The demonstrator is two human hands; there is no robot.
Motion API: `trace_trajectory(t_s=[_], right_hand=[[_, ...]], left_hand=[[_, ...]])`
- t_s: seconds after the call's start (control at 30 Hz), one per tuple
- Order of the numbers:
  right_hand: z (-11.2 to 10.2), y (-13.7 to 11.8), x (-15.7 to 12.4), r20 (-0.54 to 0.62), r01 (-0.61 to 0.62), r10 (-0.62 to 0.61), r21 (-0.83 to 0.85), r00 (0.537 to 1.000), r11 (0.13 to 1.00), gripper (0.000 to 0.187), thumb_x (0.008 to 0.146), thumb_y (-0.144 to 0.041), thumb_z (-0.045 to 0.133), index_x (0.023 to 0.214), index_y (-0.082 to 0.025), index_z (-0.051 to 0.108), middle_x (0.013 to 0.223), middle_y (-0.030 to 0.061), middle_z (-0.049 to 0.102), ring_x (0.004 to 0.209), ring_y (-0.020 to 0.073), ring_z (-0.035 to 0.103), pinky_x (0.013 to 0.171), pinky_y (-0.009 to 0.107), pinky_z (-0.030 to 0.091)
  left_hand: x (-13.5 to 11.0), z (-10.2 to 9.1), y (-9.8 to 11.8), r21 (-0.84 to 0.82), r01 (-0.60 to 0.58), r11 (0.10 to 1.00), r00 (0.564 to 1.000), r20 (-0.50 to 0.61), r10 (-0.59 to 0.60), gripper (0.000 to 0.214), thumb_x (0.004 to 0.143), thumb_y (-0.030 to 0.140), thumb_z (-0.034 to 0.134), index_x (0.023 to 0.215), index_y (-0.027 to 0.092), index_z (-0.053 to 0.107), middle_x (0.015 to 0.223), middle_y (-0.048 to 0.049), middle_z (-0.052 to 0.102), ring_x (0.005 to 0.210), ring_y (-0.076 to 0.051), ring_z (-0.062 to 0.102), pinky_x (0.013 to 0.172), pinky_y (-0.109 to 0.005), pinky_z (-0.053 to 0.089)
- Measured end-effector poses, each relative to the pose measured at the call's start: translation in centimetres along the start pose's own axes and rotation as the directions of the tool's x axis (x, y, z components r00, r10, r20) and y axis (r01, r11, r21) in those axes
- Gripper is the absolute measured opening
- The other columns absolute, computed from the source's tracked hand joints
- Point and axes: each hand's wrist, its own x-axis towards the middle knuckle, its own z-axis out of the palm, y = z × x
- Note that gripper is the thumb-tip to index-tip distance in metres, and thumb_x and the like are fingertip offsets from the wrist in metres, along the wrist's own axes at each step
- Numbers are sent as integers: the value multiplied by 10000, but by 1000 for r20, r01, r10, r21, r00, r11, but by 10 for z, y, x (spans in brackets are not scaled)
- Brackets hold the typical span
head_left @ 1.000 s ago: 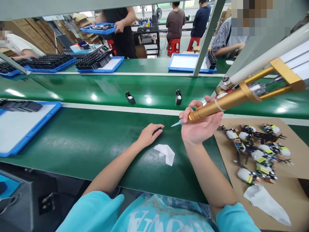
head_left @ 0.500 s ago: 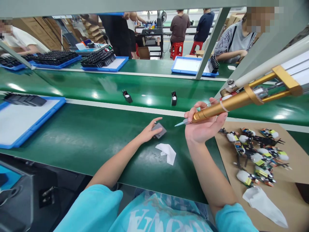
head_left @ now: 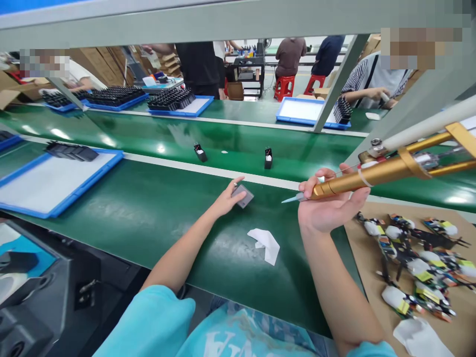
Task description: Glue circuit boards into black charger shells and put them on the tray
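Left of grip: black cases (head_left: pixel 72 150) in tray (head_left: pixel 55 179). Grasping gray case (head_left: pixel 244 197) in left hand (head_left: pixel 224 201), gold dispenser (head_left: pixel 375 174) in right hand (head_left: pixel 323 215), slanting lengthwise, tip (head_left: pixel 291 199) leftward.

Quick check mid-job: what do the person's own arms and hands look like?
The turquoise sleeves are short, leaving the forearms bare. Neither the left hand nor the right hand wears a glove. The turquoise shirt has white lettering.

**Crowded far side**

Well back, a person in brown (head_left: pixel 291 57) and a person in navy (head_left: pixel 328 55) sit on red stools (head_left: pixel 284 88), backs turned. Left of them are a dark rack (head_left: pixel 247 63) and a person in black (head_left: pixel 197 64). Brown cartons (head_left: pixel 97 60) fill the far left. A striped sleeve (head_left: pixel 353 82) shows right of a grey post (head_left: pixel 342 83).
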Motion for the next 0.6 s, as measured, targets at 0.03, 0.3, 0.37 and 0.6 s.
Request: trace_trajectory(t_s=[0.03, 0.3, 0.37, 0.6], right_hand=[[0, 0, 0, 0, 1, -1, 1, 1000, 1000, 416, 855, -543, 282, 1035, -232, 492, 772, -5, 562, 388, 98, 482, 444, 287, 404], [2, -3, 0, -50, -9, 6, -54, 999, 999, 457, 823, -569, 293, 988, -216, 533, 746, 1, 562, 382, 106, 469, 442, 300, 403], [2, -4, 0, -70, -19, 14, -64, 997, 998, 469, 801, -593, 319, 981, -222, 542, 741, -2, 558, 380, 103, 461, 440, 299, 399], [-4, -1, 4, -74, -29, 24, -55, 997, 998, 503, 761, -624, 365, 1020, -226, 532, 762, 4, 561, 392, 107, 466, 453, 313, 409]], left_hand=[[-1, -2, 0, 290, -15, 957, 999, -46, 30, 666, 836, 435, 532, 1432, 229, 316, 948, -79, 609, 882, -237, 583, 792, -347, 429], [15, -41, -3, 737, 61, 673, 991, -123, 45, 840, 807, 558, 553, 1472, 227, 160, 1149, -119, 601, 1016, -272, 593, 855, -341, 425], [44, -84, -13, 657, 236, 716, 923, -382, 46, 816, 800, 544, 571, 1438, 165, 230, 1290, -177, 507, 1149, -298, 530, 923, -360, 405], [125, -216, -45, 463, 538, 704, 729, -675, -113, 999, 672, 306, 762, 1408, 1, 158, 1393, -280, 389, 1263, -322, 436, 1013, -399, 359]])
